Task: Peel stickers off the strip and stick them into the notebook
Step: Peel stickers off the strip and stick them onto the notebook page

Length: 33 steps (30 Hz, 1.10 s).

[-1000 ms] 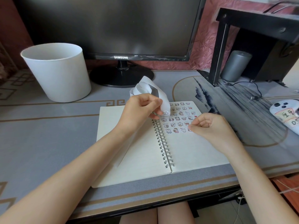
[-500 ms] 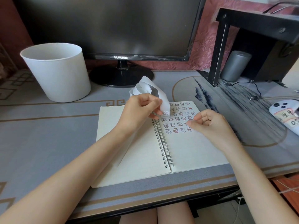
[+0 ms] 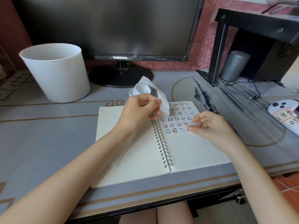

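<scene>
Right now our left hand [image 3: 139,110] pinches the sticker strip [image 3: 162,101] just above the spiral [image 3: 161,143] of the open notebook [image 3: 194,152]; the strip's tail disappears under the left forearm [image 3: 90,159]. Our right hand [image 3: 212,125] hovers curled over the sticker rows [image 3: 178,118] on the right page, covering their right end, and we can't tell whether its fingertips [image 3: 190,131] pinch a sticker or nothing.

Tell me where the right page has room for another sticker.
Bare: the right page below the last sticker row, between the spiral binding and the right hand. Crowded: its top, filled with stickers, where the left hand holds the strip.
</scene>
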{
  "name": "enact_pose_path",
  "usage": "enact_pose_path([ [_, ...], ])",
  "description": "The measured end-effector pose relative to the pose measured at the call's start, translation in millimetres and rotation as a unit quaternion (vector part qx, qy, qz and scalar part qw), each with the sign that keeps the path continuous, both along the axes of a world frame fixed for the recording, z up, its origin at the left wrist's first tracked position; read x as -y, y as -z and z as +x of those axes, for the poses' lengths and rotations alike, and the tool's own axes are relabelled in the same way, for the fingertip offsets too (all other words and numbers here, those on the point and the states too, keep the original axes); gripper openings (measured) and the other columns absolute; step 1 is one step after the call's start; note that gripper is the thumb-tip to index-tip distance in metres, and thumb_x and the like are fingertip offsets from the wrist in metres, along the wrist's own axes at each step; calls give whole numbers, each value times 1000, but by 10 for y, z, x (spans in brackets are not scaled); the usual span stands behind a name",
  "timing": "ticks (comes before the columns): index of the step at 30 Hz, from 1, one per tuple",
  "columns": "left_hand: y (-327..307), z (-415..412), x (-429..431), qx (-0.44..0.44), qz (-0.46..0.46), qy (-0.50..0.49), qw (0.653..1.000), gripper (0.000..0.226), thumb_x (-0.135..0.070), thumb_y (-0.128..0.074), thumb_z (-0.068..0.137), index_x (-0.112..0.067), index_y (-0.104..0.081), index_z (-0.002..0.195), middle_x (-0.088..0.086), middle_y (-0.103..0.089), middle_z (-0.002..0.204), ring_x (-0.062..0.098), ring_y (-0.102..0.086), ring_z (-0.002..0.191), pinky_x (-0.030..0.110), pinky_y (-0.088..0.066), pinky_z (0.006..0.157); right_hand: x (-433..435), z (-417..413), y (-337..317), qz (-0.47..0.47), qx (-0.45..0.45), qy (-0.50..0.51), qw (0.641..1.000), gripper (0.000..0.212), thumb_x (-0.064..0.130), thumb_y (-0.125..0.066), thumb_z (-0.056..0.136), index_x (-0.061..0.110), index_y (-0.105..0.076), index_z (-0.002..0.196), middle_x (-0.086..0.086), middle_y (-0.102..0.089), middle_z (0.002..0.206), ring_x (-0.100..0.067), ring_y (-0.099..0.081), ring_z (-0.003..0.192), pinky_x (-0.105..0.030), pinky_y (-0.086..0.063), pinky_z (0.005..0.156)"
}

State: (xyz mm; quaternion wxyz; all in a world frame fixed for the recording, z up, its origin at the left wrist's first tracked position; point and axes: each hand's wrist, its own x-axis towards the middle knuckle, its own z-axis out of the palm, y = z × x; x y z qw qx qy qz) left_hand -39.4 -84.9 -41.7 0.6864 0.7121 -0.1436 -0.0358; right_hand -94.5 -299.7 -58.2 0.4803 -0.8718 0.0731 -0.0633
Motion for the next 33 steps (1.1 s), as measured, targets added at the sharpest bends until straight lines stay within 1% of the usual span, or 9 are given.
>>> enact_pose_path([
  [5,-1,-2,-1,1,1,-1,1000,17,-8,-57,94,-4,-66,80,0,-67,59,6,-62,55,20,-55,58,34,-9,-31,30,-2,-16,999,22,0,-71,79,18,-59,82,-4,-56,79,-18,-51,76,-10,-43,64],
  [9,1,0,7,2,1,-2,1000,16,-7,-57,94,-1,-65,82,1,-66,60,6,-62,55,20,-56,59,-4,-19,-25,38,-10,-9,999,23,10,-79,73,14,-61,87,-2,-56,79,-12,-49,68,-19,-42,66],
  [12,5,3,12,2,2,-3,1000,16,-7,-57,93,-1,-65,82,-1,-66,58,6,-62,56,21,-57,60,-4,0,-27,16,-15,-12,1000,22,7,-78,74,18,-60,83,-2,-56,79,-13,-50,68,-23,-42,68],
  [15,5,4,5,3,1,-2,1000,17,-7,-57,94,-2,-65,80,0,-66,58,6,-62,56,22,-57,60,23,25,-27,12,-11,-11,1000,21,3,-72,78,20,-60,81,-5,-58,81,-15,-52,72,-19,-43,68],
  [19,1,1,8,4,3,-3,1000,16,-8,-56,94,1,-65,84,1,-66,60,6,-62,55,21,-57,60,-9,38,-14,31,1,13,999,18,13,-78,75,16,-61,81,-3,-59,76,-11,-50,64,-22,-40,62],
  [23,4,1,8,4,3,-2,1000,16,-8,-56,94,0,-65,83,1,-66,60,6,-62,55,22,-57,60,-13,65,-17,-19,2,13,1000,20,8,-74,78,21,-60,77,-2,-59,77,-12,-50,64,-21,-41,64],
  [27,1,0,2,8,2,-2,1000,17,-8,-56,94,-2,-65,81,-2,-66,58,7,-63,57,22,-57,59,-15,82,-83,-38,-16,-2,999,13,10,-68,84,20,-61,80,0,-60,78,-9,-50,58,-18,-39,57],
  [29,-3,0,2,13,4,-4,1000,17,-8,-57,94,-4,-65,79,-4,-65,57,7,-64,59,21,-56,58,-43,96,-115,-29,6,10,999,7,17,-66,86,20,-62,81,2,-61,79,-10,-51,57,-21,-40,58],
  [33,-1,1,0,18,2,-12,1000,19,-9,-57,94,-7,-64,76,-6,-65,58,9,-65,59,21,-55,56,-211,142,-171,-4,104,-1,995,9,31,-70,82,23,-65,81,6,-67,79,-10,-57,73,-23,-43,71],
])
